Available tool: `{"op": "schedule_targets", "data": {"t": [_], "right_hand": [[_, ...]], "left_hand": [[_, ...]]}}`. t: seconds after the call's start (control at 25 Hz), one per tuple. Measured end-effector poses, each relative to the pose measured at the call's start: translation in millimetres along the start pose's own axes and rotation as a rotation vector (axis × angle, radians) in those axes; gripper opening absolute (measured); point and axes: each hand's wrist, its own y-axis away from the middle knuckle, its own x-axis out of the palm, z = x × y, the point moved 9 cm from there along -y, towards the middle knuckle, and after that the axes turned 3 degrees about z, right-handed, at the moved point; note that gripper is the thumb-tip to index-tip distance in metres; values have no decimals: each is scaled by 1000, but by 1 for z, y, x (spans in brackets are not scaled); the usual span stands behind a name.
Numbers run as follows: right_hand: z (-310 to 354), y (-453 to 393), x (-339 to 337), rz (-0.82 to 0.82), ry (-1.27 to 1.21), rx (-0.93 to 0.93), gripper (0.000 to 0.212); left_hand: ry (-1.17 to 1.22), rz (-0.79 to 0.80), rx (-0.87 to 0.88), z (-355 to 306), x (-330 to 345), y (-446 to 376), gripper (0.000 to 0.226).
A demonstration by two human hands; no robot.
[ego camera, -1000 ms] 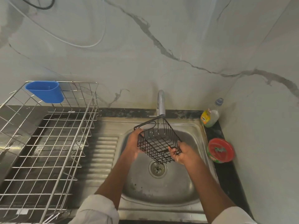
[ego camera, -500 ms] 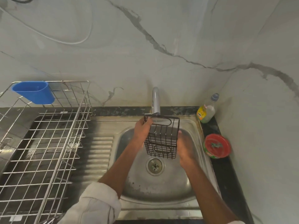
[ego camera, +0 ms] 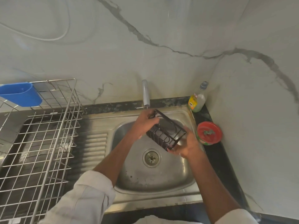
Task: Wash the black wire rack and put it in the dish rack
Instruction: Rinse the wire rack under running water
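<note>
The black wire rack (ego camera: 168, 132) is a small box-shaped basket held tilted over the steel sink (ego camera: 182, 173), just below the tap (ego camera: 145, 92). My left hand (ego camera: 143, 124) grips its upper left side, fingers curled over the wires. My right hand (ego camera: 187, 145) holds its lower right corner from underneath. The empty steel wire dish rack (ego camera: 42, 139) stands on the drainboard to the left of the sink.
A blue plastic cup (ego camera: 21, 94) hangs on the dish rack's back left rim. A bottle of dish liquid (ego camera: 197, 101) and a round red-lidded tub (ego camera: 208, 133) sit on the black counter right of the sink. Marble walls close the back and right.
The wire rack has been turned between my hands, from upright to tilted down towards the right. My right hand has moved under its lower corner.
</note>
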Motion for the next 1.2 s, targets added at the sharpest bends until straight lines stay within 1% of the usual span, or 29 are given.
{"op": "schedule_targets", "data": {"t": [0.04, 0.12, 0.2, 0.24, 0.28, 0.32, 0.36, 0.4, 0.48, 0.56, 0.64, 0.8, 0.92, 1.04, 1.12, 1.2], "right_hand": [[-5, 1, -2, -26, -10, 10, 40], [-13, -1, -7, -68, 4, -33, 14], [-16, 0, -8, -66, 57, -85, 4], [-18, 1, -6, -47, 105, -99, 6], [-21, 3, -5, -30, 161, -116, 11], [-25, 1, -4, 1, 204, -128, 18], [-29, 0, -2, 30, 235, -140, 23], [-32, 1, -1, 47, 265, -159, 27], [-35, 6, -2, 71, 382, -213, 50], [-29, 14, -3, 75, 513, -316, 68], [-17, 19, -4, 64, 601, -418, 72], [-1, 23, 2, -8, 764, -564, 55], [6, 15, 26, -1, 873, -630, 49], [11, 4, 61, 42, 920, -680, 49], [13, 1, 86, 93, 932, -689, 50], [16, -3, 106, 129, 944, -691, 45]], "left_hand": [[16, 12, 9, 5, 2, 10, 40], [67, 36, 16, 17, 0, 27, 55], [147, 68, 53, 33, -8, 44, 53], [281, 66, 49, 39, -13, 55, 50], [454, 42, -3, 48, -17, 66, 46], [575, 15, -76, 57, -19, 76, 38], [611, -3, -163, 65, -18, 83, 34], [585, -10, -242, 72, -15, 87, 35], [486, 15, -386, 93, -8, 89, 37], [489, 4, -454, 110, -5, 84, 42], [506, -44, -478, 122, -4, 74, 41], [549, -102, -440, 118, -2, 58, 28], [615, -188, -381, 115, -19, 56, 30], [672, -309, -295, 115, -45, 64, 30], [687, -359, -245, 112, -55, 74, 38], [622, -407, -190, 113, -67, 80, 47]]}}
